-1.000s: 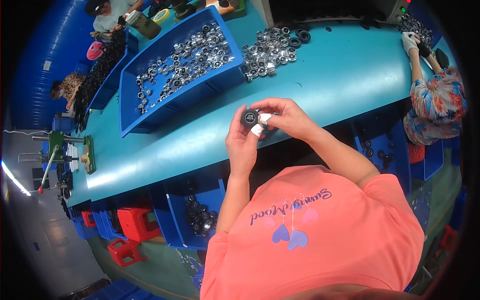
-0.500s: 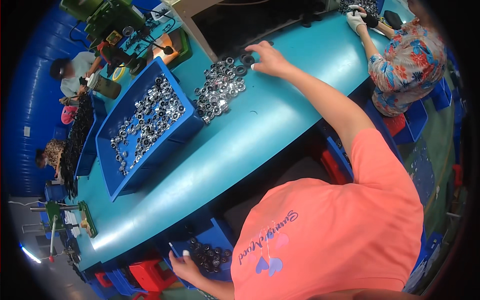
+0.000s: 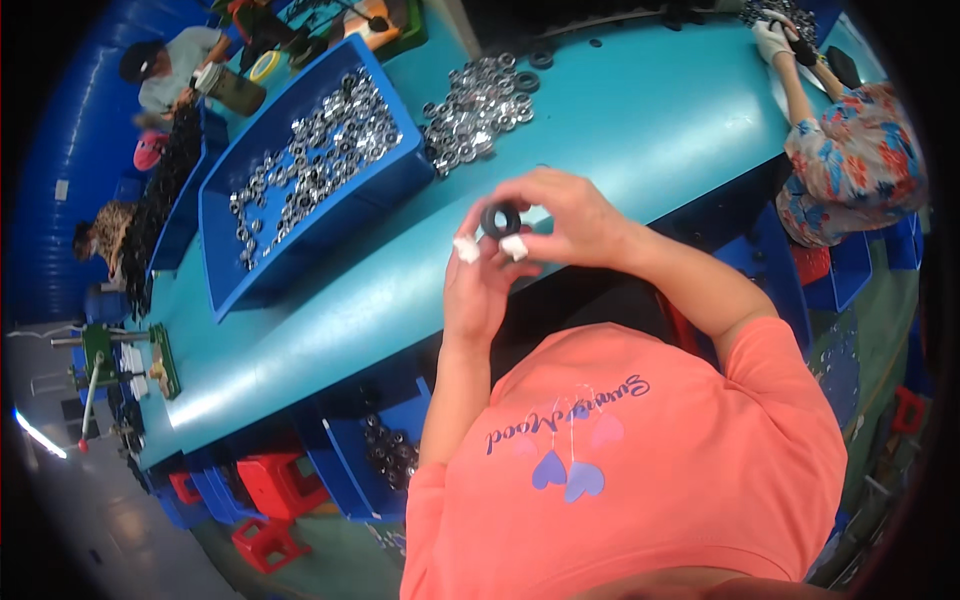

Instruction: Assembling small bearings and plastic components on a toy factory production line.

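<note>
Both of my hands are together in front of my chest, above the near edge of the table. My right hand [image 3: 578,215] pinches a thick black ring [image 3: 488,222], its hole facing up at me. My left hand [image 3: 477,295] closes on the ring from the left and below; part of its fingers is hidden behind the ring and the other hand. White wraps cover both thumb tips. Beyond my hands lies a loose pile of shiny metal ring-shaped parts [image 3: 470,112], with a few black rings [image 3: 541,60] at its right edge.
Left of the pile, a blue bin [image 3: 300,247] holds many similar metal parts on the turquoise table [image 3: 640,110]. Below the table edge, a blue bin [image 3: 345,465] contains dark rings. Red stools [image 3: 275,485] stand at lower left. A gloved co-worker [image 3: 855,165] works at right.
My right hand has come back from the pile toward my chest with a black ring. My left hand has risen from the lower bin to meet it. The view has shifted.
</note>
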Demonstrator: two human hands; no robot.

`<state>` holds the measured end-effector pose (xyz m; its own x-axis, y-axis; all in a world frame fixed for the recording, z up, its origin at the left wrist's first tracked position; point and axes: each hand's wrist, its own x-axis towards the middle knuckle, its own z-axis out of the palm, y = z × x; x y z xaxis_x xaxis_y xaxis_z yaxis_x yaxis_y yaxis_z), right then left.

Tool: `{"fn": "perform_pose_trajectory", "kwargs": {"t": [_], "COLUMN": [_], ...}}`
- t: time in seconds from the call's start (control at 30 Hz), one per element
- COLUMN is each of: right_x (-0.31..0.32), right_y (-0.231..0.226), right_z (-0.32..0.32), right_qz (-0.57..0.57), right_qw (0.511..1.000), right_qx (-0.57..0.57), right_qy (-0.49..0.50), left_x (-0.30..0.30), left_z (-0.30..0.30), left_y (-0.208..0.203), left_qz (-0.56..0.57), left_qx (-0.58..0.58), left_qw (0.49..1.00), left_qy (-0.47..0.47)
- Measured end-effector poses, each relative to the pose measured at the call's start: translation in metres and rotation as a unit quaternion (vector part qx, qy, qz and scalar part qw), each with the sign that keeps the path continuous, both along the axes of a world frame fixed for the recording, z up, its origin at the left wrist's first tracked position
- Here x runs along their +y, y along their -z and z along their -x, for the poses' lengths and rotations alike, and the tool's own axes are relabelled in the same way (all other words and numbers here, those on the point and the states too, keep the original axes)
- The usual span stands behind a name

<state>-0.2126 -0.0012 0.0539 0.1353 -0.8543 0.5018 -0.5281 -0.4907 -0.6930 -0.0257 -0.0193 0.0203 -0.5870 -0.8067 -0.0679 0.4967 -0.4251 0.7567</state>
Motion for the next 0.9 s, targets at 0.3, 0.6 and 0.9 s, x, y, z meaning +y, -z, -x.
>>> {"fn": "perform_pose_trajectory", "kwargs": {"t": [0.3,0.6,0.9], "right_x": [-0.068,-0.094,-0.092], "right_y": [0.033,0.053,0.053], "right_z": [0.04,0.051,0.061], "right_qz": [-0.029,-0.037,-0.034], "right_qw": [0.989,0.964,0.968], "right_qx": [0.122,0.234,0.209], "right_qy": [0.076,0.124,0.139], "left_x": [0.008,0.01,0.01], "left_z": [-0.034,-0.039,-0.037], "left_y": [0.018,0.021,0.02], "left_qz": [-0.086,-0.115,-0.121], "left_qx": [0.11,0.147,0.151], "left_qw": [0.99,0.982,0.98], "left_qy": [-0.032,-0.034,-0.039]}}
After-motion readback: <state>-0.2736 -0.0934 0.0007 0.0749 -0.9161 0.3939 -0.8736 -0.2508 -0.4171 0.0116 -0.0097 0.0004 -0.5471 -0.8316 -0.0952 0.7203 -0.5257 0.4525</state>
